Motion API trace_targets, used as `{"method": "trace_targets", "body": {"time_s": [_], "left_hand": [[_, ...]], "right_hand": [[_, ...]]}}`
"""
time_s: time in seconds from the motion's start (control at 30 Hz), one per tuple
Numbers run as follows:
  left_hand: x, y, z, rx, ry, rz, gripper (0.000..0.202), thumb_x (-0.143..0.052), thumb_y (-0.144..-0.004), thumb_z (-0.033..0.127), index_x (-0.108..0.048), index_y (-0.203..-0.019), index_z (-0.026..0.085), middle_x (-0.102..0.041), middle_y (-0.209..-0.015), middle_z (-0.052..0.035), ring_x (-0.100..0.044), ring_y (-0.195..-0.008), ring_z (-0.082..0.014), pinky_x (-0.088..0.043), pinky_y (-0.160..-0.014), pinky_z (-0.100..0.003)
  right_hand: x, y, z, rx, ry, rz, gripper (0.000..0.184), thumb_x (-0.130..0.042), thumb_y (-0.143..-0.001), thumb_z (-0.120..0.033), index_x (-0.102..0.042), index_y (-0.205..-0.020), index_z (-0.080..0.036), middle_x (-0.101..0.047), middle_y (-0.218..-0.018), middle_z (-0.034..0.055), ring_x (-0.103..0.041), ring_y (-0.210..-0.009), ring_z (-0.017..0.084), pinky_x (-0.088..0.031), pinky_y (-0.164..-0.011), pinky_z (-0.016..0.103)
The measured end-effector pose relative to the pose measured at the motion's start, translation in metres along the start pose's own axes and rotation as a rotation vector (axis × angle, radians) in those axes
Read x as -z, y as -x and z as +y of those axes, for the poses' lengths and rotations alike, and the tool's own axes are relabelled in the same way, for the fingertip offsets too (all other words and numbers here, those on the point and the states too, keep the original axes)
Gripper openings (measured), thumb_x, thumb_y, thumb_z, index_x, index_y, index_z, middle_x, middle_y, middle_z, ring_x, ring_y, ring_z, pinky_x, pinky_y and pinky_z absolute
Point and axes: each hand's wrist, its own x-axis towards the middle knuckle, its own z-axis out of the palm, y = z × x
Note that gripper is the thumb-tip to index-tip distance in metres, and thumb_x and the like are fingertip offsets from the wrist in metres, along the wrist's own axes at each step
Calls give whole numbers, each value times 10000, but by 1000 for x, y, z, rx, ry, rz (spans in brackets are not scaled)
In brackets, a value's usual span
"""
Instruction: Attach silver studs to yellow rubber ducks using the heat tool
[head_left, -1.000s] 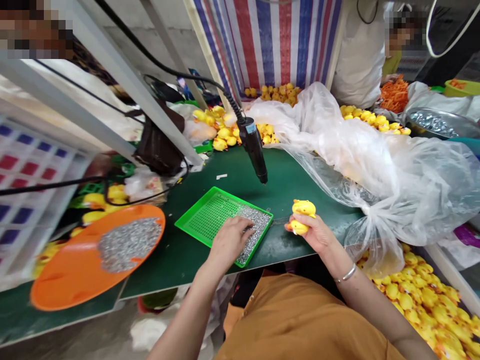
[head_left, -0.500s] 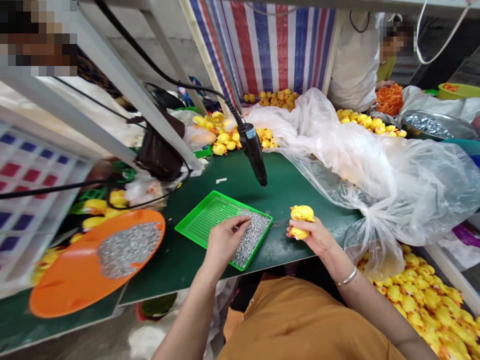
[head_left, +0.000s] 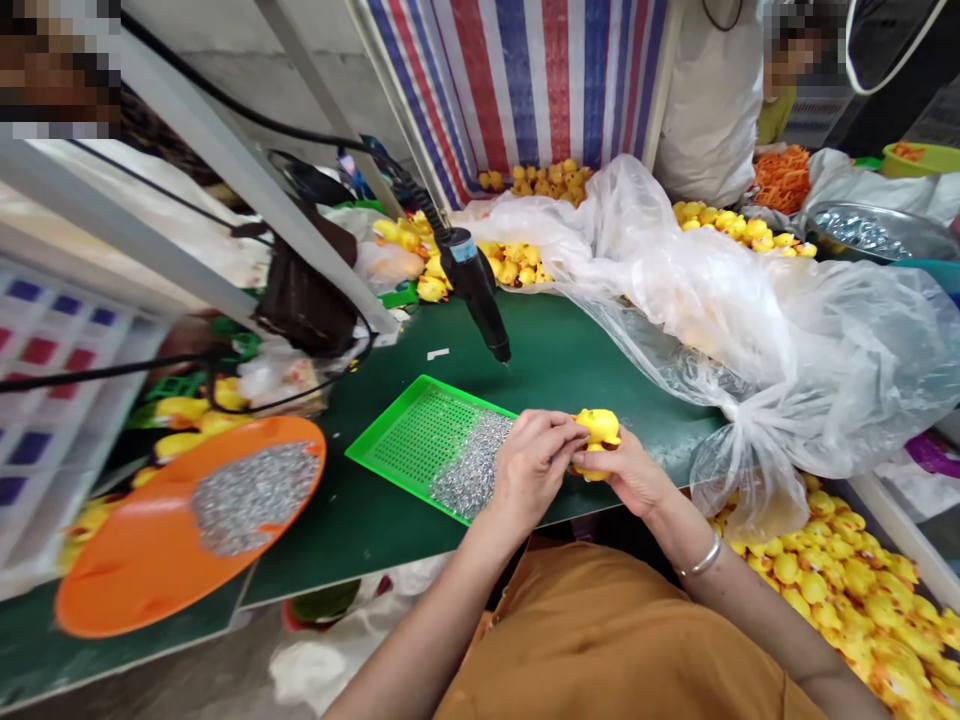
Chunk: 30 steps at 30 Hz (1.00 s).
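My right hand (head_left: pixel 628 472) grips a yellow rubber duck (head_left: pixel 598 432) from below, just above the green table's near edge. My left hand (head_left: pixel 534 465) is beside it, with its fingertips against the duck's side. Whether those fingers pinch something small is hidden. Behind my left wrist lies a green perforated tray (head_left: pixel 409 445), with a heap of small silver metal pieces (head_left: pixel 471 468) along its right side. Neither hand touches the tray.
A black handheld tool (head_left: pixel 474 290) hangs on a coiled cord above the green table (head_left: pixel 570 360). A clear plastic bag (head_left: pixel 739 340) lies to the right. An orange plate (head_left: pixel 112 590) holds silver pieces at left. Yellow ducks (head_left: pixel 840 600) are heaped at lower right.
My left hand has moved right from above the tray to the duck. The duck has turned slightly in my right hand, and the view has shifted a little.
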Motion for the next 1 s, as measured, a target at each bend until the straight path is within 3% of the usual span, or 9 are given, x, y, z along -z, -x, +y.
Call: {"method": "trace_targets", "body": {"time_s": [0.3, 0.5, 0.73, 0.83, 1.0], "left_hand": [[1, 1, 1, -124, -134, -4, 145, -599, -913, 120, -713, -959, 198, -736, -893, -46, -579, -823, -168, -506, -706, -278], [0, 2, -4, -104, -98, -50, 147, -611, -914, 146, -727, -977, 208, -743, -900, -42, -574, -821, -168, -507, -706, -280], [6, 3, -10, 33, -41, -98, 137, -627, -921, 264, -720, -1007, 210, -762, -912, -43, -650, -828, -176, -523, -762, -319], [19, 10, -21, 193, -150, -126, 127, -626, -918, 297, -724, -941, 220, -760, -891, -33, -654, -816, -190, -515, -741, -320], [37, 30, -41, 483, -522, -440, 106, -643, -887, 257, -743, -870, 228, -744, -914, -48, -618, -909, -258, -480, -695, -323]], "right_hand": [[-2, 2, 3, -39, -5, -41, 465, -891, -459, -169, -684, -875, -179, -640, -754, -35, -574, -697, 118, -484, -683, 276], [-2, 2, 6, -86, -23, -58, 445, -887, -461, -177, -688, -859, -167, -654, -764, -26, -585, -685, 122, -497, -674, 283], [-2, 3, 4, -154, -84, -59, 431, -900, -438, -161, -703, -821, -137, -658, -738, -11, -592, -672, 124, -555, -668, 306], [3, 0, 3, -164, -137, -39, 386, -883, -468, -149, -699, -807, -135, -632, -669, -18, -584, -627, 119, -564, -631, 302], [12, -11, 2, -170, -222, 3, 320, -849, -532, -128, -660, -791, -135, -673, -696, 29, -633, -636, 142, -565, -593, 279]]}}
